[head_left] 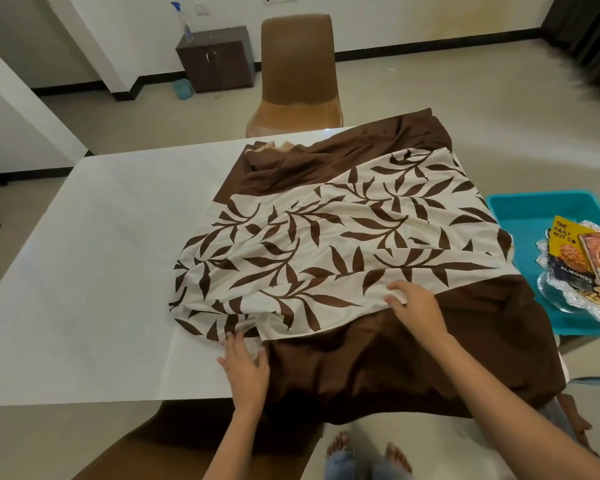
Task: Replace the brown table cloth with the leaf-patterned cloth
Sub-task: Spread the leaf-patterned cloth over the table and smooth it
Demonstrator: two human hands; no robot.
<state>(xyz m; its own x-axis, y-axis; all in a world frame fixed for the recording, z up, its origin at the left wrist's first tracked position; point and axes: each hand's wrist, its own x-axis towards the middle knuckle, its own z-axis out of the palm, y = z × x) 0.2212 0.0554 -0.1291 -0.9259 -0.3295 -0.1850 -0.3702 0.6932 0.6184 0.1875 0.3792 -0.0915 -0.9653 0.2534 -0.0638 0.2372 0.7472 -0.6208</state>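
A white tabletop (pixel 101 271) carries two cloths bunched over its right half. The brown cloth (pixel 378 362) lies underneath, rumpled, its near edge hanging over the near side of the tabletop and its far part heaped toward the far edge. The leaf-patterned cloth (pixel 326 244), cream with dark brown leaves, lies spread and creased on top of it, reaching left onto the bare white surface and right to the table's right side. The left hand (pixel 245 367) rests at the near left corner of the leaf-patterned cloth, fingers extended, with the fingertips at the crumpled edge; whether it pinches the fabric cannot be told. The right hand (pixel 414 306) lies on the near edge of the leaf-patterned cloth where it meets the brown one, fingers curled onto the fabric and gathering a fold. To the right stands a teal tray (pixel 534 209) holding a glass dish (pixel 568 299) with snack packets (pixel 575 254). A brown chair (pixel 297 71) stands at the far side, and a dark cabinet (pixel 215 60) with a spray bottle (pixel 182 20) sits by the far wall.
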